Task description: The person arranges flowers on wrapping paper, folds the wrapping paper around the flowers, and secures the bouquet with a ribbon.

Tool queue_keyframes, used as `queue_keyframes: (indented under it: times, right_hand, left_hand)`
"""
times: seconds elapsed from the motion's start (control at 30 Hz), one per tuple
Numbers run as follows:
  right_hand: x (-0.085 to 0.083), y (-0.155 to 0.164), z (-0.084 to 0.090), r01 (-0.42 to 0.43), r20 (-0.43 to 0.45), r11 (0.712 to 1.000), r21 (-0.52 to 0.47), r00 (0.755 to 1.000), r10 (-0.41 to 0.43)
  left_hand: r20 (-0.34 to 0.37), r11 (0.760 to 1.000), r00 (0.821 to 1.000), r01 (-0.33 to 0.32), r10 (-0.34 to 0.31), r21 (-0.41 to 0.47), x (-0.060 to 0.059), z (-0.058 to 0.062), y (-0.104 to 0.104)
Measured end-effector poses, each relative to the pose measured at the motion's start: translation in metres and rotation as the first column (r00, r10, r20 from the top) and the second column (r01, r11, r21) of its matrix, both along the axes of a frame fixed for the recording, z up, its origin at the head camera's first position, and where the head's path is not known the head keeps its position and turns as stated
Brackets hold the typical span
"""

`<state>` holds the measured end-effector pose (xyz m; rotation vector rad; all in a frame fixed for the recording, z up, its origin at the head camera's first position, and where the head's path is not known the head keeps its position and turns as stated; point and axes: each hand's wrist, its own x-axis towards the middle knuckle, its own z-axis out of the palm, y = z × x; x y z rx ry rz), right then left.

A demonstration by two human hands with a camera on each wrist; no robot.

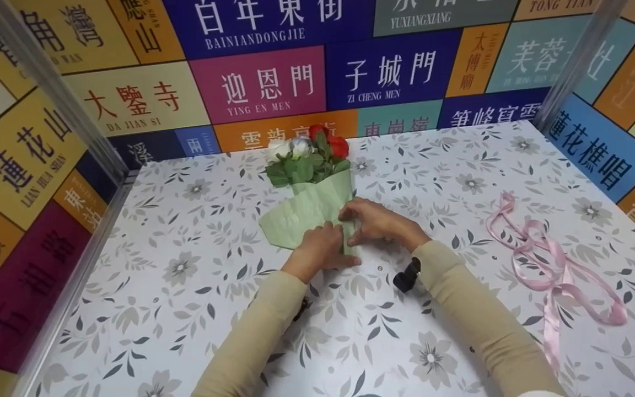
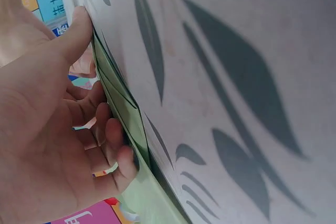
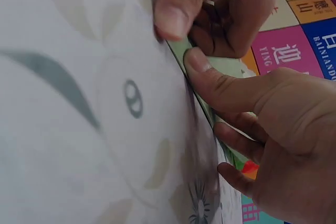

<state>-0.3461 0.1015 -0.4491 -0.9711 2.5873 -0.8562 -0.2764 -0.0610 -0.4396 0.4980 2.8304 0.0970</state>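
Note:
A bouquet lies on the table with its blooms toward the back wall: red roses point(image 1: 338, 147), white flowers point(image 1: 279, 149) and green leaves point(image 1: 302, 169). Pale green wrapping paper point(image 1: 290, 218) is folded around its stems, which are hidden. My left hand point(image 1: 320, 248) holds the lower part of the paper, bent fingers on top and thumb stretched along the bottom edge. On the paper's right side, my right hand point(image 1: 378, 221) pinches the edge between thumb and fingers. Layered folds of the paper point(image 2: 119, 93) show beneath the left fingers in the left wrist view.
A pink ribbon point(image 1: 557, 264) lies in loose loops on the right of the table. White cloth with grey flowers and leaves point(image 1: 185, 309) covers the tabletop. Colourful panels with lettering point(image 1: 262, 82) stand behind and at both sides.

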Motion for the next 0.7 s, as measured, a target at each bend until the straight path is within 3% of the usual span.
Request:
queue_keyframes:
  times: [0.3, 0.57, 0.7]
  right_hand:
    - [-0.007, 0.003, 0.002, 0.098, -0.003, 0.991, 0.090, 0.995, -0.098]
    - [-0.018, 0.010, -0.005, 0.114, -0.037, 0.986, 0.124, 0.993, -0.110]
    - [-0.025, 0.009, -0.003, 0.130, 0.019, 0.981, 0.141, 0.991, -0.134]
  left_hand:
    - [-0.017, 0.999, 1.000, -0.008, 0.009, 0.042, 0.001, -0.002, -0.001]
    - [-0.038, 0.996, 0.999, 0.001, 0.003, 0.094, -0.001, -0.004, -0.004]
    - [-0.026, 0.997, 1.000, 0.002, 0.000, 0.072, 0.000, -0.003, -0.005]
